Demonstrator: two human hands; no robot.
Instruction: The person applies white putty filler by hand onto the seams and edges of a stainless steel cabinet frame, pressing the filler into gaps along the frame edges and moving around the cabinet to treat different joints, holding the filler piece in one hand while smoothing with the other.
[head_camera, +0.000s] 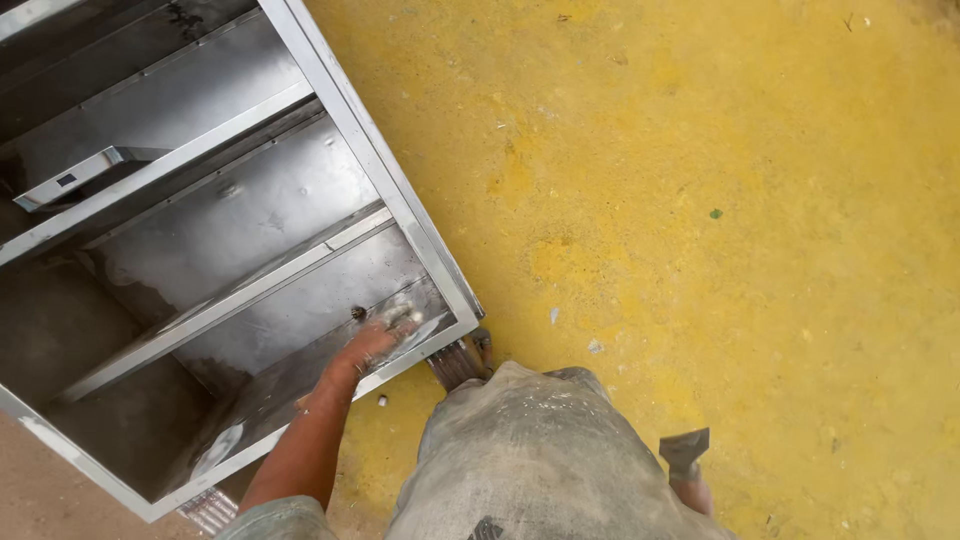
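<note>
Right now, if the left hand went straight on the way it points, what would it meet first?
Probably the corner of the steel cabinet frame. The left hand lies flat on the inner panel, fingers pointing toward that corner; depth is unclear.

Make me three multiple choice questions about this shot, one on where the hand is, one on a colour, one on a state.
1. Where does the person's left hand rest?
A. on the inner wall of the open stainless steel cabinet frame, near its lower corner
B. flat on the floor
C. on the person's knee

2. What colour is the rough painted floor?
A. grey
B. yellow
C. green

3. How does the cabinet frame stand?
A. shut with doors
B. wrapped in plastic
C. open, with its inner rails and panels bare to view

Answers: 1 A, the fingers press on the metal panel inside the corner. 2 B, yellow covers the ground beside the frame. 3 C, the inside shows with no door over it.
</note>
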